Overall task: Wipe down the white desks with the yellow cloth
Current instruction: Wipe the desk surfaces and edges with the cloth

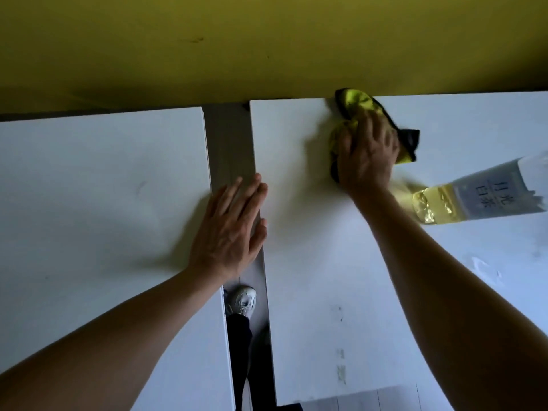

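- Head view: my right hand is pressed down on the yellow cloth, fingers curled over it and grasping it in a bunch, near the far edge of the right desk, close to the yellow wall.
- My left hand is released and holds nothing; it lies flat with fingers spread, and bridges the gap between the left desk and the right one.
- The cloth looks soft and limp, with a dark border or dark underside. I judge it very light, so it will fold and slide easily; it is best to keep the palm on the middle of the bunch so that the loose corners do not drag.
- Both desks are flat, smooth, matte white boards with straight, sharp edges. I think the cloth will glide on them with little friction.
- Just beside my right forearm lies a packet, grey-white with printed characters and a crinkled shiny gold end. It looks light and may be pushed away by a wide stroke.
- Small dark marks show on the near part of the right desk, not yet wiped, I judge.
- Below, in the gap, I see a white shoe on the floor.
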The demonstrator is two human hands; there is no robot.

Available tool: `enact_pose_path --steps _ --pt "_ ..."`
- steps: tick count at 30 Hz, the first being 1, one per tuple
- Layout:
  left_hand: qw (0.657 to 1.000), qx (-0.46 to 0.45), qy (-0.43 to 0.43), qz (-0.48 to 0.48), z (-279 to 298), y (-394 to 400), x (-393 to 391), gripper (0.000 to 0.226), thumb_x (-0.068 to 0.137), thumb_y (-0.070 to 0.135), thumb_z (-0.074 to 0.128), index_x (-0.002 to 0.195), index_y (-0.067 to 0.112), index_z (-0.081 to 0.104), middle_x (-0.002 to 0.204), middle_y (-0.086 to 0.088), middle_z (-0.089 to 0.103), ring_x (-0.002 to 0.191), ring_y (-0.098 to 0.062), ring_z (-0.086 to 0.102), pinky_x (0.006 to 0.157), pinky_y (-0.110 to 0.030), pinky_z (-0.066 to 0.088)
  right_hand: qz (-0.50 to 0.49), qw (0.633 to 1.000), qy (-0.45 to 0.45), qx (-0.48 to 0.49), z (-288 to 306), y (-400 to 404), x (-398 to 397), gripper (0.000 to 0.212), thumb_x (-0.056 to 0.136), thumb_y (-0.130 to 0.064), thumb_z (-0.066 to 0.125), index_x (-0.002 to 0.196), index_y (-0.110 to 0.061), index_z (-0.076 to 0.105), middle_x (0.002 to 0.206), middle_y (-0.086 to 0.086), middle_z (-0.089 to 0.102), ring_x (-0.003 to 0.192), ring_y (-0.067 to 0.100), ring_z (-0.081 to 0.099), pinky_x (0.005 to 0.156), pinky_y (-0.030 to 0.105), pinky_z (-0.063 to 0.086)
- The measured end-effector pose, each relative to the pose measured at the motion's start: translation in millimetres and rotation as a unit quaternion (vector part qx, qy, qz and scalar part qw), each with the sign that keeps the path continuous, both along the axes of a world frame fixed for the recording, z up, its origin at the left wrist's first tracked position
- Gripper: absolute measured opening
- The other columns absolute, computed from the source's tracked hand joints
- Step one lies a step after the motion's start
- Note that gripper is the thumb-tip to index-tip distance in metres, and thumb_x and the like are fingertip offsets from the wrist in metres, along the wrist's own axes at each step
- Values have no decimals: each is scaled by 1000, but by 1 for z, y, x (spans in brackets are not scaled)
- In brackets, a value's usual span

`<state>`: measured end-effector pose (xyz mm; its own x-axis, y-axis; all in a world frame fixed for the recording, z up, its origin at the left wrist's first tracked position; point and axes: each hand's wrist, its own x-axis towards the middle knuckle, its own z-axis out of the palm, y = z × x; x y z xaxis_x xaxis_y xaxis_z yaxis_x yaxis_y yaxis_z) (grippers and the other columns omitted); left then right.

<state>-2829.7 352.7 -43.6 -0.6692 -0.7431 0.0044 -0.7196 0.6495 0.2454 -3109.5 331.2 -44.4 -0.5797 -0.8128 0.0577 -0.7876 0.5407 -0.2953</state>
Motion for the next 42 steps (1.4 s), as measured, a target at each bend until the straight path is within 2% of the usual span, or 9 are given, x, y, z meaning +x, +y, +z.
enact_pose_path --steps 5,9,13,17,21,25,29,37,42 --pt "999 -32 34 20 -1 3 4 47 101 32 48 133 -1 60 139 -21 60 132 -42 54 117 -52 38 230 971 -45 -54 7 6 108 50 100 -38 49 146 -18 50 152 11 46 143 30 36 120 43 22" --pt "996 -60 62 19 -2 23 21 39 97 32 56 117 1 68 124 -21 65 123 -43 58 112 -56 41 274 960 -41 -27 7 13 104 52 103 -47 42 151 -27 42 158 3 39 148 23 31 123 41 17" --pt "996 8 62 -56 -4 87 37 57 99 41 53 145 7 56 156 -12 48 142 -35 48 118 -51 37 177 983 -32 -35 5 54 57 52 102 -45 47 150 -26 44 156 4 41 146 26 34 121 40 21" --pt "999 47 22 -2 -1 123 35 67 105 45 41 163 14 27 171 -1 23 154 -30 31 123 -47 33 66 997 -40 -29 4 88 25 54 102 -41 44 152 -21 40 156 12 39 146 31 31 120 46 21" --pt "995 81 47 38 7 128 29 68 104 45 40 156 3 38 163 -12 38 151 -30 38 122 -44 35 54 998 -37 -25 10 95 52 55 101 -40 45 151 -17 41 155 14 40 145 33 33 119 46 22" --pt "982 114 115 92 12 135 29 56 104 35 39 146 0 49 153 -15 49 143 -32 47 119 -45 39 194 976 -64 -68 15 122 126 51 99 -37 53 144 -15 52 149 15 49 141 34 40 119 46 24" --pt "978 102 132 124 15 147 33 46 102 24 41 140 2 54 147 -15 53 139 -31 48 116 -43 40 261 963 -47 -49 15 139 142 53 102 -48 43 149 -24 45 155 6 43 148 24 32 123 42 15" --pt "995 52 51 61 13 157 34 50 104 29 42 147 5 52 158 -9 48 146 -32 43 117 -41 34 15 999 -22 -36 6 220 53 56 100 -45 46 151 -24 41 156 8 41 145 28 34 121 44 21" --pt "997 44 36 54 15 158 38 52 97 -4 52 149 5 51 159 -8 46 147 -35 43 115 -45 36 -26 999 -31 -35 7 221 83 58 99 -43 43 152 -20 40 155 12 41 147 30 31 123 45 16"
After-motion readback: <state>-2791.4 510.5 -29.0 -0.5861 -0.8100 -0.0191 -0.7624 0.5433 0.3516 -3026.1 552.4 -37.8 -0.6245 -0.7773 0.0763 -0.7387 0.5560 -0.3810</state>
